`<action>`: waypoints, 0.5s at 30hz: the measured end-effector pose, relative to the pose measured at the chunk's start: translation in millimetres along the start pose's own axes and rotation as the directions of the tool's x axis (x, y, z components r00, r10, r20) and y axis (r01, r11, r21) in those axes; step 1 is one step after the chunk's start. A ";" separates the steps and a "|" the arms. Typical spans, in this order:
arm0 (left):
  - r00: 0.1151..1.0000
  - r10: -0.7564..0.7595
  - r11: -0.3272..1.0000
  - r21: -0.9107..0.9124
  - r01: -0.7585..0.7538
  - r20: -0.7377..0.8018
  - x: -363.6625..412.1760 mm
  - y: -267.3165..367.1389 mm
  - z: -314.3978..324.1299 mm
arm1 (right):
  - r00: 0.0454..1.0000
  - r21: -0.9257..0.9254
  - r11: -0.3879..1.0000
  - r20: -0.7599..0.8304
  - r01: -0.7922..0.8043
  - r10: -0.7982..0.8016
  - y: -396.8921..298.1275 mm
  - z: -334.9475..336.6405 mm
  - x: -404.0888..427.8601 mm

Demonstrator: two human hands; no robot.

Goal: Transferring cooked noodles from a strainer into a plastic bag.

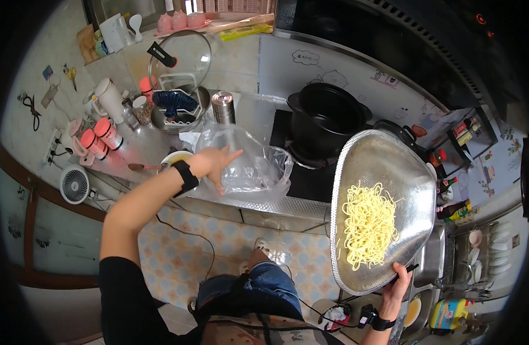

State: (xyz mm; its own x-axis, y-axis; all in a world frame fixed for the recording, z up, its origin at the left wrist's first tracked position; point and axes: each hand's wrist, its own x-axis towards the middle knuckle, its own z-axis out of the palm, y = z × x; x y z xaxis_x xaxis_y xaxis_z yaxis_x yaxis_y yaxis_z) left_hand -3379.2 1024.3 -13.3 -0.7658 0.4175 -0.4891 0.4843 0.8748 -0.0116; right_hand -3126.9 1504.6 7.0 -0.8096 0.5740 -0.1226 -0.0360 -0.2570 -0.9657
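Note:
My right hand [394,284] grips the near rim of a wide metal colander [409,207], held tilted to the right of the stove. A loose heap of yellow noodles [370,226] lies inside it. Dark stick ends show beside my right fingers; whether they are chopsticks or a handle, I cannot tell. My left hand [214,166] is over the counter with its fingers spread. Beneath and beside it a clear plastic bag [258,172] lies puffed up; contact between them is unclear. A bowl with something yellow [176,158] is partly hidden behind my left wrist.
A deep black pot [327,120] stands uncovered on the stove. On the counter are a metal flask [223,108], a steel pan with a white rack [180,110] and pink canisters [101,137]. A sink [430,263] lies to the right. A cable [210,246] crosses the tiled floor.

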 end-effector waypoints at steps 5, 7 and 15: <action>0.999 0.013 0.996 -0.086 -0.017 -0.047 45.1 -6.5 48.0 | 1.000 -0.044 0.999 0.020 0.011 -0.010 -7.1 42.5 22.3; 0.995 0.045 0.988 -0.144 -0.058 -0.086 66.2 -0.2 60.2 | 1.000 -0.061 0.998 0.026 -0.001 0.003 -9.9 50.7 33.8; 0.992 0.089 0.959 -0.276 -0.061 0.092 133.1 22.2 84.6 | 0.998 -0.147 0.988 0.043 -0.045 0.052 -15.3 71.5 80.1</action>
State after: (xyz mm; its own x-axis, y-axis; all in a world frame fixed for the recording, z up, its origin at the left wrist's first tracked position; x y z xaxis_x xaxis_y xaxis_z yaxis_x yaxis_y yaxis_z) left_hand -3434.6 1078.5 -152.5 -0.6775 0.4698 -0.5659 0.3946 0.8815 0.2594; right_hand -3233.1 1498.9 28.3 -0.8350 0.5256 -0.1629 0.0872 -0.1660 -0.9823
